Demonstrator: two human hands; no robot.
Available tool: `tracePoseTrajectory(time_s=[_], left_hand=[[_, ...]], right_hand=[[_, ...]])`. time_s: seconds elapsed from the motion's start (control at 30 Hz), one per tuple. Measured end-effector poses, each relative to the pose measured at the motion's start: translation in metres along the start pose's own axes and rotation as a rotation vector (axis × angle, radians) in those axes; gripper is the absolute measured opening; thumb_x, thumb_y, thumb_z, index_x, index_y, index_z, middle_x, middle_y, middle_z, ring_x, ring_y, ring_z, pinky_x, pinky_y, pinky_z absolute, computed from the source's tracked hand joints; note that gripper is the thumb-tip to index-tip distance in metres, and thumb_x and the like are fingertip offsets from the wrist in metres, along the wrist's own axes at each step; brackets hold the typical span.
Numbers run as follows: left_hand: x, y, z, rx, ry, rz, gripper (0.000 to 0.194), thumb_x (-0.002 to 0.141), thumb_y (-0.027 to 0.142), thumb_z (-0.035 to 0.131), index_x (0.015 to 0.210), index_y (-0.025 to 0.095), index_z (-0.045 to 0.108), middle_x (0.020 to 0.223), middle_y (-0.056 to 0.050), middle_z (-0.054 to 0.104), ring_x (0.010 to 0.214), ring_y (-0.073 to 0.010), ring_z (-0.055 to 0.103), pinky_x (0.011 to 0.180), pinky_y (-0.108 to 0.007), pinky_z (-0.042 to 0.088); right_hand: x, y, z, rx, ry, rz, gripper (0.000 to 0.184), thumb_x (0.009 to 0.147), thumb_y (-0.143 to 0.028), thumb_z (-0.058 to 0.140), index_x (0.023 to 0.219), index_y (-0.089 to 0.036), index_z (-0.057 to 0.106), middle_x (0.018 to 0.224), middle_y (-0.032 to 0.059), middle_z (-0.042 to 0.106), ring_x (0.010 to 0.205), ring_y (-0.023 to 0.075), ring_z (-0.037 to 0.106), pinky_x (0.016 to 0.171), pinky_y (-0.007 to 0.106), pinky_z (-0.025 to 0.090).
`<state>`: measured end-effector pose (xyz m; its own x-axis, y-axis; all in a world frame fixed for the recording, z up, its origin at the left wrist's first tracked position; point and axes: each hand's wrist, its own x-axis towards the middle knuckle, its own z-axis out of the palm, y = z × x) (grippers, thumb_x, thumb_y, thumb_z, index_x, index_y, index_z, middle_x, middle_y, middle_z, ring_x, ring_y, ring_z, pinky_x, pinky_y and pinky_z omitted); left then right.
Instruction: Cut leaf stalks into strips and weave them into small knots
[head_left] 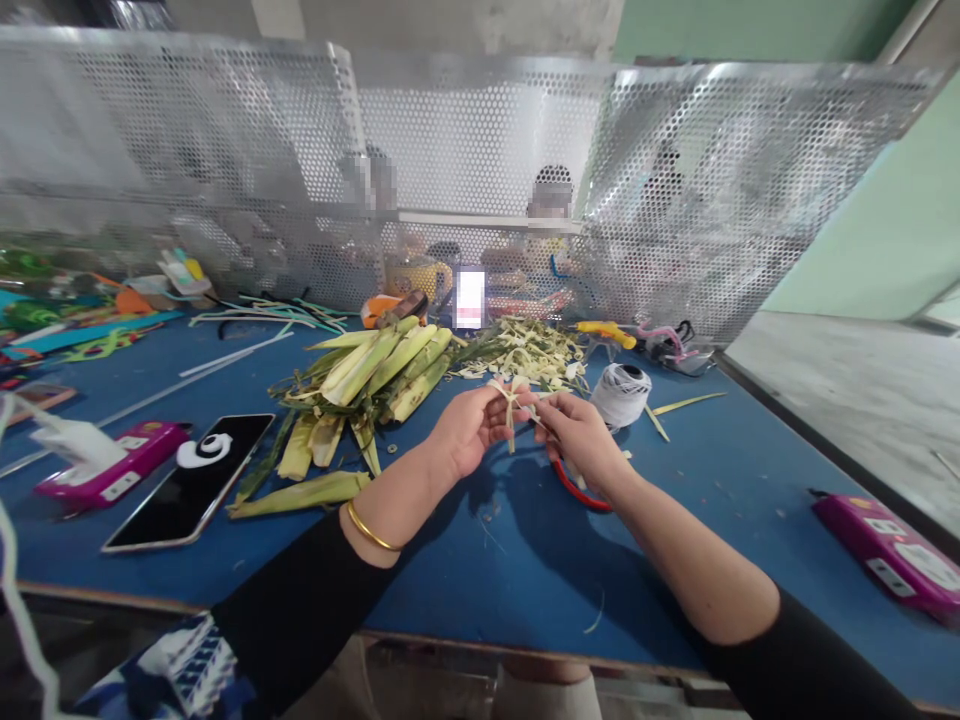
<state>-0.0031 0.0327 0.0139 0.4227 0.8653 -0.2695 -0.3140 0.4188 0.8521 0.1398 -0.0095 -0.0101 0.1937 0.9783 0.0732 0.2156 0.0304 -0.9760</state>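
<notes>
My left hand (472, 430) is closed on a small piece of pale corn husk strips (511, 398) that fan out like a star, with one strip hanging down. Close beside it, my right hand (576, 432) pinches the right-hand end of the strips. A red curved handle (576, 490) lies on the table beneath the right hand, the rest of it hidden. Just past that hand stands a spool of white thread (621, 393). Left of my hands is a heap of corn husks (375, 370), and one loose husk (300, 496) lies nearer me. Shredded husk (532, 352) is piled behind.
On the left of the blue table (480, 580) are a smartphone (191, 490) with a white coiled item on it and a magenta power strip (120, 465). Another power strip (892, 550) lies right. A perforated metal screen (480, 130) borders the back; people sit beyond it.
</notes>
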Motion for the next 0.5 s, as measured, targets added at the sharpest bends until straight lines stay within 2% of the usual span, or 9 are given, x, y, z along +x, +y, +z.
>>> tracePoseTrajectory(time_s=[0.1,0.17,0.27,0.33,0.4,0.5], left_hand=[[0.002,0.003,-0.004,0.094,0.085,0.099,0.020,0.086,0.023,0.053,0.086,0.012,0.070,0.082,-0.009,0.073,0.062,-0.0104,0.064,0.040,-0.014,0.038],[0.003,0.002,-0.006,0.158,0.100,0.141,0.018,0.082,0.024,0.055,0.079,0.012,0.069,0.073,-0.007,0.070,0.058,-0.0093,0.061,0.039,-0.014,0.035],[0.002,0.000,-0.007,0.246,0.051,0.164,0.020,0.079,0.027,0.057,0.067,0.014,0.064,0.058,-0.003,0.060,0.051,-0.0090,0.056,0.038,-0.015,0.031],[0.001,-0.002,-0.006,0.306,0.009,0.174,0.023,0.078,0.029,0.058,0.061,0.015,0.060,0.053,-0.002,0.056,0.048,-0.0099,0.054,0.038,-0.017,0.032],[-0.001,-0.003,-0.006,0.366,-0.036,0.181,0.025,0.079,0.031,0.056,0.060,0.015,0.059,0.054,-0.003,0.058,0.049,-0.0108,0.055,0.039,-0.018,0.033],[-0.003,-0.004,-0.004,0.453,-0.137,0.160,0.029,0.080,0.036,0.055,0.064,0.014,0.063,0.060,-0.005,0.063,0.050,-0.0107,0.056,0.038,-0.018,0.032]], right_hand=[[-0.004,-0.008,-0.003,-0.057,-0.013,-0.162,0.019,0.078,-0.039,0.059,0.083,-0.020,0.055,0.056,-0.0045,0.059,0.039,0.0095,0.049,0.042,0.023,0.038],[-0.006,-0.015,-0.006,-0.023,-0.093,-0.241,0.019,0.078,-0.034,0.059,0.091,-0.020,0.061,0.063,-0.0028,0.063,0.046,0.0109,0.055,0.049,0.025,0.043],[-0.008,-0.022,-0.010,0.086,-0.264,-0.244,0.019,0.078,-0.032,0.058,0.089,-0.020,0.068,0.073,0.0012,0.069,0.060,0.0133,0.062,0.062,0.029,0.049],[-0.008,-0.023,-0.011,0.168,-0.332,-0.226,0.019,0.076,-0.030,0.061,0.090,-0.021,0.070,0.078,0.0023,0.071,0.069,0.0154,0.065,0.070,0.032,0.051],[-0.007,-0.022,-0.012,0.176,-0.317,-0.269,0.019,0.075,-0.029,0.064,0.092,-0.021,0.069,0.078,0.0024,0.071,0.072,0.0166,0.066,0.074,0.034,0.051],[-0.004,-0.017,-0.014,-0.028,-0.100,-0.477,0.010,0.078,-0.027,0.062,0.082,-0.021,0.068,0.078,0.0032,0.067,0.074,0.0171,0.062,0.073,0.033,0.049]])
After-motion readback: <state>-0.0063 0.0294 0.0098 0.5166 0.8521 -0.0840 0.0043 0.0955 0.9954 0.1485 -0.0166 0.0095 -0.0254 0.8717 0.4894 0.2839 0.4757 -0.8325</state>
